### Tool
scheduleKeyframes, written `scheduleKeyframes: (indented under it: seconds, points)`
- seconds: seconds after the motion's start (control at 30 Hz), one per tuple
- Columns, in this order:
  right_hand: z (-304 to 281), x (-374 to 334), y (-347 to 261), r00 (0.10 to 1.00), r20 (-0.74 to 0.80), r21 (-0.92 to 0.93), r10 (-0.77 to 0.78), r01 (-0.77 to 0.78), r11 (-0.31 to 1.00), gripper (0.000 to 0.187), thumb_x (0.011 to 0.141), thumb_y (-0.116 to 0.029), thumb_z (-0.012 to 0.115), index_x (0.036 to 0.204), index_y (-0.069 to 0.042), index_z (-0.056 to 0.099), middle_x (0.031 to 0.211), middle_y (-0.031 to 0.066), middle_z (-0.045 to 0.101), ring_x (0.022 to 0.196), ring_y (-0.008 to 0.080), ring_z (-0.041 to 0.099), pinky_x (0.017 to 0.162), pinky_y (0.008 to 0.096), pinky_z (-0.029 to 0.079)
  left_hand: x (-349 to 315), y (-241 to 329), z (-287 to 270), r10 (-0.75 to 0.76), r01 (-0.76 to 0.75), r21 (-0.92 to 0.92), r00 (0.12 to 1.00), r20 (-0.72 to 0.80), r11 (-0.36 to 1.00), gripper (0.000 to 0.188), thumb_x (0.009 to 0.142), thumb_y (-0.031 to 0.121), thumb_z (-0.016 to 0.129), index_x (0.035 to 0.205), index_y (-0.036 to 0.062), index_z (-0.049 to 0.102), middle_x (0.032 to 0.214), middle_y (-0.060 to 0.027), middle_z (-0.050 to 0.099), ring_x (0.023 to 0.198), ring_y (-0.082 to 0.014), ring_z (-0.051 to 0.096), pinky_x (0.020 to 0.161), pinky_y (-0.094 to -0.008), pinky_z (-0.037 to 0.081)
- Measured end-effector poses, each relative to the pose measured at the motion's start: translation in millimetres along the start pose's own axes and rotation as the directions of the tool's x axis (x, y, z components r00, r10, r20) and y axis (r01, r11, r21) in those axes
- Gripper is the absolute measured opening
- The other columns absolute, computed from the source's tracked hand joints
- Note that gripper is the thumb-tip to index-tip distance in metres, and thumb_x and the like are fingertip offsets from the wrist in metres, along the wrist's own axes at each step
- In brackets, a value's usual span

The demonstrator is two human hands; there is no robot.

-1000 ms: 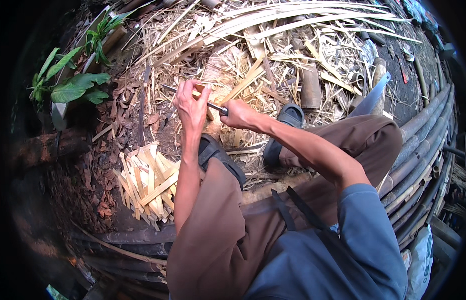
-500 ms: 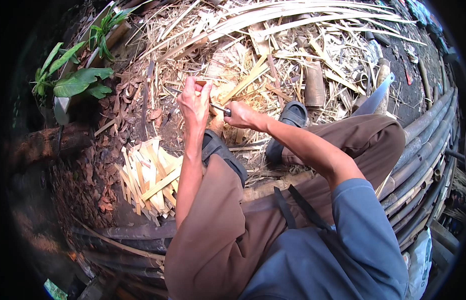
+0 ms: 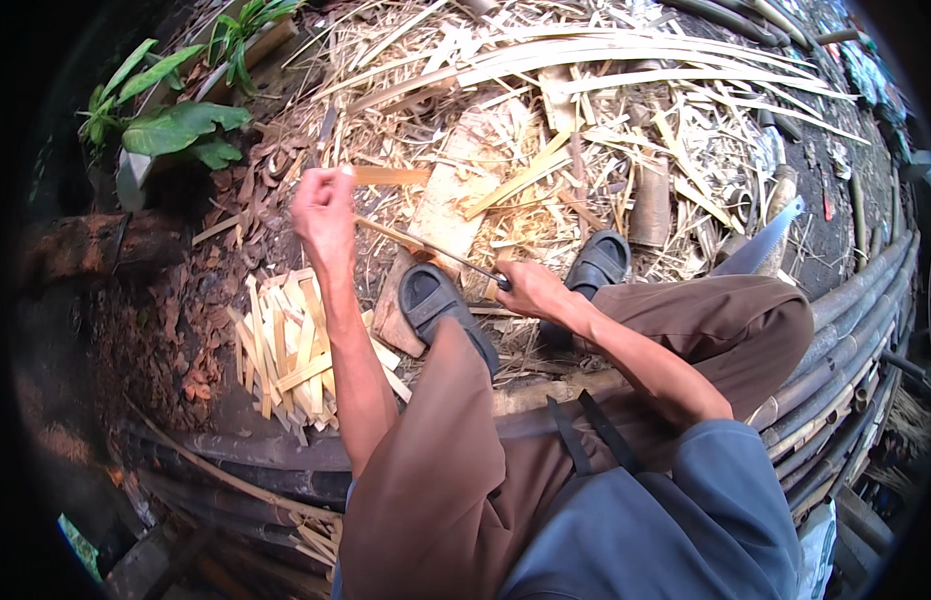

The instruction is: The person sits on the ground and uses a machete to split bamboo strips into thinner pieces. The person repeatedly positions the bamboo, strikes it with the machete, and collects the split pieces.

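My right hand point(image 3: 536, 291) is closed round the dark handle of a long, thin knife point(image 3: 464, 262), whose blade points left and away over the ground in front of my left foot. Pinched in my left hand point(image 3: 324, 208), slightly blurred, is a short flat bamboo strip point(image 3: 391, 175) that sticks out to the right. The knife and the strip are apart. Under the strip's free end lies a pale, worn wooden board point(image 3: 461, 180) among shavings. Left of my left foot, a pile of short split bamboo pieces point(image 3: 296, 345) rests on the soil.
Long bamboo slats point(image 3: 626, 60) lie across the far ground. A handsaw point(image 3: 761, 240) leans beside bamboo sections at the right. Bamboo poles point(image 3: 836, 310) run along the right side and behind my legs. Green plants point(image 3: 176, 130) grow at the far left. My sandals point(image 3: 436, 305) flank the work spot.
My hands have drawn apart: the left went left with the bamboo strip, the right moved right and nearer with the knife. The view has shifted a little.
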State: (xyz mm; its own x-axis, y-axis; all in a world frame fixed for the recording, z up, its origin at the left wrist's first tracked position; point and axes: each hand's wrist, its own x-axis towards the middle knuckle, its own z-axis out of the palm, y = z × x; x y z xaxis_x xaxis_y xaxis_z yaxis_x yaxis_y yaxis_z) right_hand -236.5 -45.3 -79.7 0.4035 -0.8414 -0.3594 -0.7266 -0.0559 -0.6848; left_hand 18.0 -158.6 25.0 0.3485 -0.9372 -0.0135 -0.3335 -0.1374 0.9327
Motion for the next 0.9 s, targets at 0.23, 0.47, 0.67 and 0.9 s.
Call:
scheduleKeyframes:
  seconds: [0.23, 0.47, 0.67, 0.9]
  points:
    - [-18, -45, -30, 0.972, -0.172, 0.34, 0.157, -0.091, 0.936, 0.053, 0.086, -0.015, 0.063, 0.136, -0.011, 0.045, 0.088, 0.0274, 0.066, 0.086, 0.0452, 0.065, 0.075, 0.0515, 0.05, -10, -15, -19, -0.01, -0.009, -0.088, 0.977, -0.214, 0.996, 0.015, 0.095, 0.009, 0.059, 0.093, -0.0055, 0.057, 0.092, -0.0161, 0.067, 0.08, -0.0203, 0.068, 0.072, -0.0284, 0.059]
    - [11, -48, -15, 0.954, -0.293, 0.195, 0.062, -0.004, 0.981, 0.053, 0.093, -0.019, 0.058, 0.145, -0.022, 0.043, 0.087, 0.0211, 0.065, 0.078, 0.0389, 0.064, 0.072, 0.0492, 0.051, -63, -67, 10, -0.103, 0.108, 0.019, 0.981, -0.165, 0.994, 0.019, 0.101, 0.011, 0.049, 0.101, -0.0078, 0.052, 0.103, -0.0222, 0.063, 0.087, -0.0303, 0.071, 0.074, -0.0332, 0.062]
    - [6, -25, -72, 0.99, -0.079, 0.406, 0.114, -0.073, 0.911, 0.042, 0.1, -0.037, 0.05, 0.128, -0.006, 0.048, 0.068, 0.0231, 0.061, 0.065, 0.0404, 0.063, 0.066, 0.0499, 0.051, -61, -64, 19, -0.214, 0.211, -0.034, 0.972, -0.094, 0.977, 0.042, 0.106, 0.028, 0.037, 0.104, -0.0072, 0.058, 0.081, -0.0179, 0.066, 0.076, -0.0255, 0.071, 0.072, -0.0325, 0.059]
    - [25, 11, -25, 0.944, -0.109, 0.401, 0.311, -0.244, 0.883, 0.051, 0.1, -0.045, 0.047, 0.096, 0.004, 0.058, 0.075, 0.0276, 0.064, 0.071, 0.0439, 0.065, 0.066, 0.0499, 0.05, -63, -69, 29, -0.103, 0.109, 0.111, 0.993, -0.057, 0.988, 0.041, 0.106, 0.023, 0.034, 0.106, -0.0106, 0.057, 0.094, -0.0213, 0.067, 0.083, -0.0263, 0.071, 0.074, -0.0329, 0.061]
